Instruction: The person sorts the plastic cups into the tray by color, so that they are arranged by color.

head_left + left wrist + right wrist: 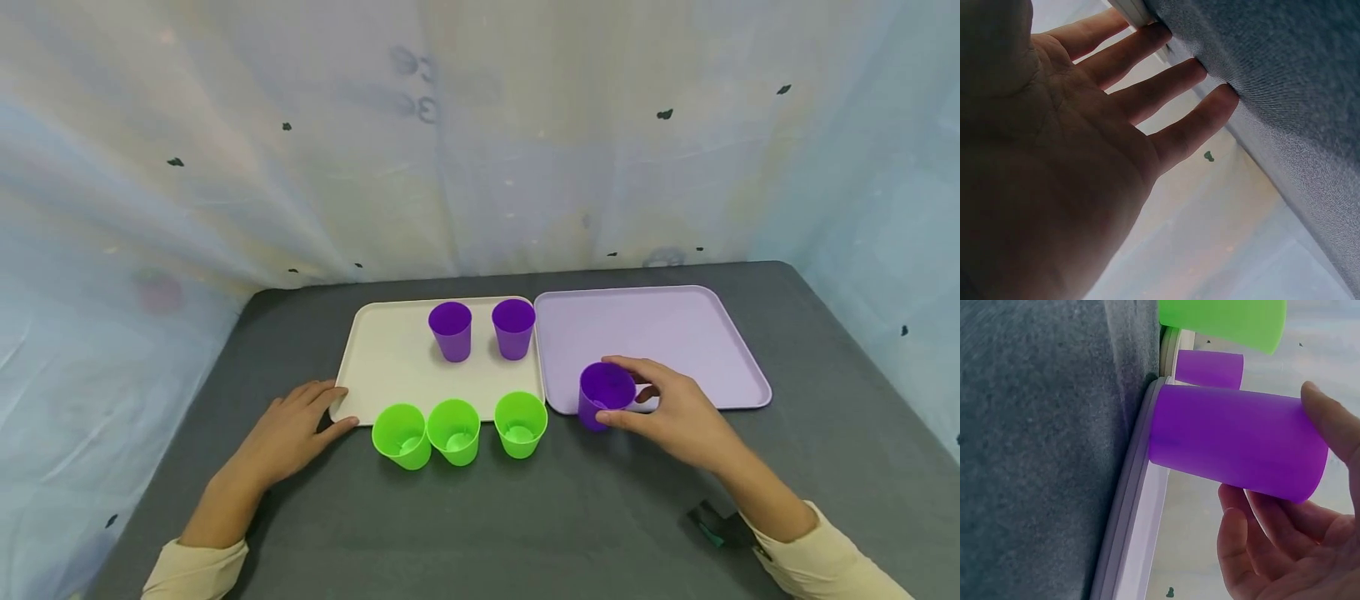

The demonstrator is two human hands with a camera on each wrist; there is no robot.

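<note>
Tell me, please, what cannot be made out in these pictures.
Head view: what the dark object is, partly hidden by the right sleeve.
Left wrist view: the rest of the cream tray, cut off by the frame's top edge.
Right wrist view: the inside of the purple cup, hidden by its wall.

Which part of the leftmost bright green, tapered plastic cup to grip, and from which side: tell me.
Grip the leftmost green cup just below its rim, probably with the left hand, coming from the left. It stands upright and widens toward its open mouth, which should help stop it slipping down; the middle green, tapered plastic cup crowds its right side.
</note>
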